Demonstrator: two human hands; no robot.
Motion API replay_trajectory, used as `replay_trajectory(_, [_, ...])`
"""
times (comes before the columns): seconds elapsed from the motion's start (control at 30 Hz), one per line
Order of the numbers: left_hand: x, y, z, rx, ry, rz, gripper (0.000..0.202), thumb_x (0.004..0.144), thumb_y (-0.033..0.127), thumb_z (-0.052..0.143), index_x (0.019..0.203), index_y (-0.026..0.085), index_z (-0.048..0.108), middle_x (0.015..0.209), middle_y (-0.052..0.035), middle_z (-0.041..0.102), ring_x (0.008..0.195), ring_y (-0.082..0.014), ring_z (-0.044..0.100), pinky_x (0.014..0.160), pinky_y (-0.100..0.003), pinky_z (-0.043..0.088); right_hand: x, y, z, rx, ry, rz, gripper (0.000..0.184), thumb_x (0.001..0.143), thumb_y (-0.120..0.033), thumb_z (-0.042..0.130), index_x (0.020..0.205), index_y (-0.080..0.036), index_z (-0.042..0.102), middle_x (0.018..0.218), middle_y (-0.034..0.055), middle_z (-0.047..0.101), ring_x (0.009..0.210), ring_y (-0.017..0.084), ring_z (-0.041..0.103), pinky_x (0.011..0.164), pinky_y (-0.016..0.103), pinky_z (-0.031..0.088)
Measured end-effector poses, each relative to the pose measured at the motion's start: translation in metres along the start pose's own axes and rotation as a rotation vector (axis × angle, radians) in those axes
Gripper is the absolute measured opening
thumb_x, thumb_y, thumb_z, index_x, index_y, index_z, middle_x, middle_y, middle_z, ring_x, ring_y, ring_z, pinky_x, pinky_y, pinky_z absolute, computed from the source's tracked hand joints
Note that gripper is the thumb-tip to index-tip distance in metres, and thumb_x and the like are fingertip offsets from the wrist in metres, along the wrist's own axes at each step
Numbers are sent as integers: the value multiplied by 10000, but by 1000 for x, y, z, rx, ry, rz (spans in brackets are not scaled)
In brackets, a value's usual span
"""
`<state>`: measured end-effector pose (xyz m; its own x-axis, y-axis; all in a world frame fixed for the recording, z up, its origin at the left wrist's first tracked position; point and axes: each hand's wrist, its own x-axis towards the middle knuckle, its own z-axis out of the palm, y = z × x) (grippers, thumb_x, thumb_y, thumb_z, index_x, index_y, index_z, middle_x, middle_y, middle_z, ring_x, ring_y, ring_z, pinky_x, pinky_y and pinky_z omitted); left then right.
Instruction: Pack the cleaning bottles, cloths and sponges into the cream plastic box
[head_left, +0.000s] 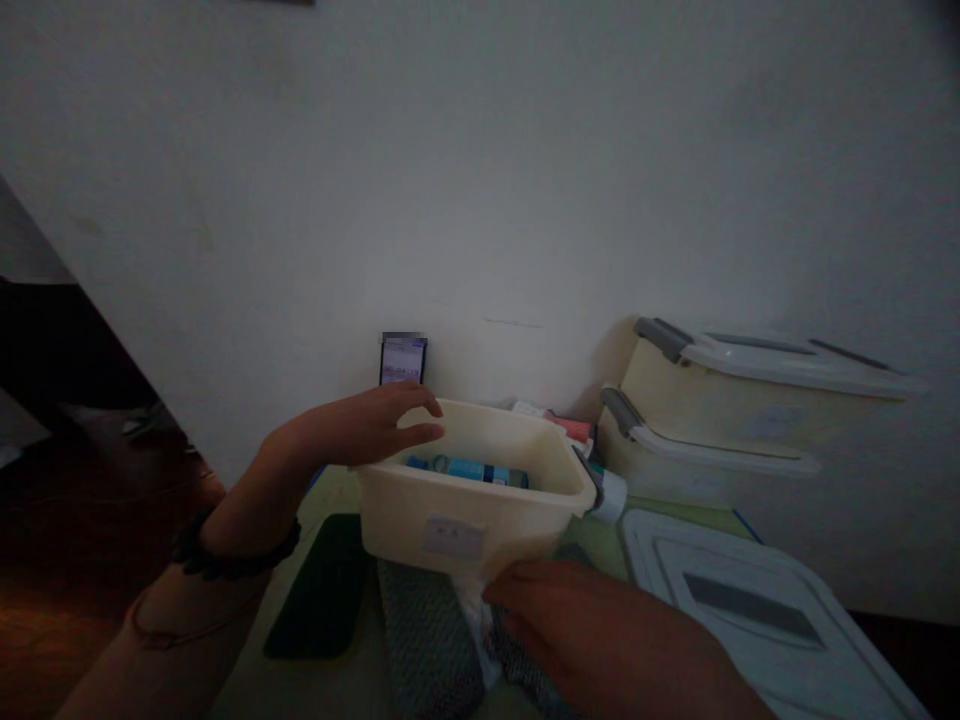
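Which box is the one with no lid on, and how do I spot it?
Start at the pale wall, then look down to the green table. The open cream plastic box stands there, left hand on its rim. The stacked cream boxes beside it wear grey-handled lids.

My left hand and right hand are both bare, no gloves or rings showing. Just behind my left hand, a dark beaded bracelet circles the wrist. No sleeves cover either forearm.
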<state>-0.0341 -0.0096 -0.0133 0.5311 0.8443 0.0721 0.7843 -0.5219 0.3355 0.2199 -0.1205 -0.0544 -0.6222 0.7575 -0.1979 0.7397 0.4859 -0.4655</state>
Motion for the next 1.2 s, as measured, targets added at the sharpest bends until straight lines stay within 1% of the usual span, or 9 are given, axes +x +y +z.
replay_trajectory(0.1, [1,0,0,12,-20,-27,431,862,487,410,1109,170,567,1231,-100,563,1148,-223,502,997,-331,348,14,2,14,-13,-83,-41,321,837,-135,434,1064,-239,636,1100,44,678,977,200,633,832,314,474])
replay_trajectory(0.23, [2,-3,-1,40,-20,-67,446,861,479,384,1098,154,576,1263,-124,546,1180,-243,483,1003,-351,341,24,-2,14,6,-110,-100,376,800,-70,424,1079,-215,629,1130,54,675,1005,188,631,854,285,472])
replay_trajectory(0.43, [5,-10,-1,55,-22,-116,462,859,465,356,1118,147,570,1271,-120,551,1161,-227,506,977,-317,365,31,0,14,-132,-148,14,325,769,-76,505,1051,-165,640,1047,128,701,918,247,668,762,327,520])
replay_trajectory(0.6, [5,-11,-1,46,-17,-199,501,848,501,360,1138,146,563,1255,-132,573,1119,-247,541,942,-342,400,31,3,16,-156,-125,-22,369,694,-77,576,1040,-185,644,1109,113,682,961,261,654,790,336,512])
replay_trajectory(0.7, [5,-11,-2,40,-33,-172,518,850,506,359,1141,132,566,1248,-145,577,1110,-255,547,937,-356,404,29,-3,10,-215,-119,0,403,647,-25,588,1006,-189,665,1038,94,710,920,243,662,753,300,509])
replay_trajectory(0.87, [5,-11,-2,46,-27,-160,510,848,504,365,1126,133,577,1225,-141,597,1089,-256,562,923,-357,413,23,-6,-4,-275,-204,57,173,614,-75,687,755,-175,696,795,68,732,698,220,665,513,247,411])
replay_trajectory(0.97, [5,-11,-2,37,-24,-166,515,844,511,374,1134,136,576,1228,-141,596,1093,-262,561,926,-365,411,14,0,-18,-210,-124,18,127,663,-149,689,778,-197,664,780,10,697,712,168,622,537,222,355])
replay_trajectory(1.07, [5,-10,-2,37,-22,-164,512,839,499,384,1130,125,579,1226,-147,596,1102,-269,557,932,-370,408,3,4,-34,-121,-19,25,43,721,-153,632,745,-187,618,661,-27,616,590,105,541,498,199,298])
replay_trajectory(1.2, [6,-12,-1,50,-22,-144,501,841,482,385,1126,119,579,1222,-146,596,1102,-267,557,938,-368,404,-7,9,-49,-53,26,1,27,768,-183,611,771,-197,588,626,-47,570,551,89,504,488,195,302])
